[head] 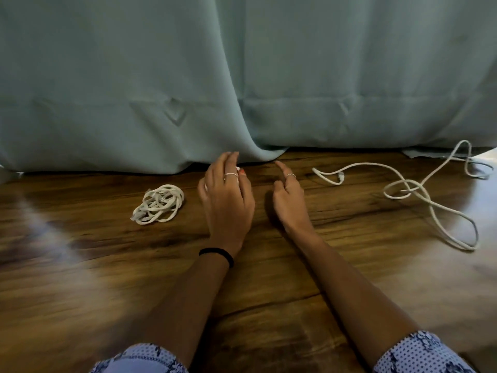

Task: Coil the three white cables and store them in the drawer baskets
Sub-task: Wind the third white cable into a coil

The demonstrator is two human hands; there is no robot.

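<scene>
A bundled white cable (158,204) lies on the wooden floor, just left of my left hand. My left hand (227,195) is palm down near the curtain hem, its fingers curled over a small white cable (237,168). Only slivers of that cable show, at the fingertips and at the hand's left edge. Beside it, my right hand (289,195) hovers with fingers apart and nothing in it. A long loose white cable (408,189) sprawls in loops on the floor to the right, with one plug end pointing toward my right hand. No drawer or basket is in view.
A teal curtain (242,76) hangs across the whole back and reaches the wooden floor (242,292). My two forearms, in blue patterned sleeves, come in from the bottom edge. Glare patches lie on the floor at the left and right.
</scene>
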